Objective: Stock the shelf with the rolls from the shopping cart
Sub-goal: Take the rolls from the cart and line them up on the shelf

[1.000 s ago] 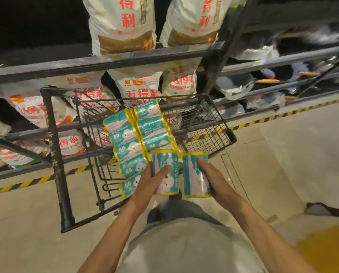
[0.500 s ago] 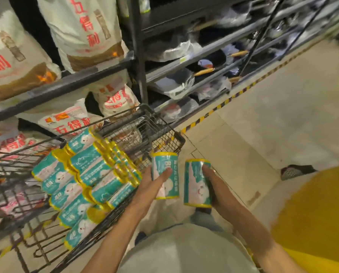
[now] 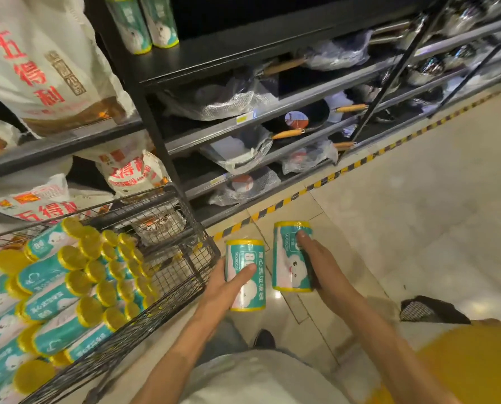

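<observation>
Two rolls (image 3: 245,277) beside cart rim (image 3: 167,304)

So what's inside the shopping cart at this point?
The shopping cart holds a stacked pile of teal rolls with yellow ends, lying on their sides. Whatever lies under that pile, and the cart's floor there, is covered.

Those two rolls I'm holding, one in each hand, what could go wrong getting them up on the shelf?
1. Each hand, left hand and right hand, grips its roll, left roll and right roll, from one side only, so either could slip on the way up.
2. Two rolls already stand upright near the shelf edge; new ones might knock them off.
3. The cart sits close by your left arm and could catch it.
</observation>
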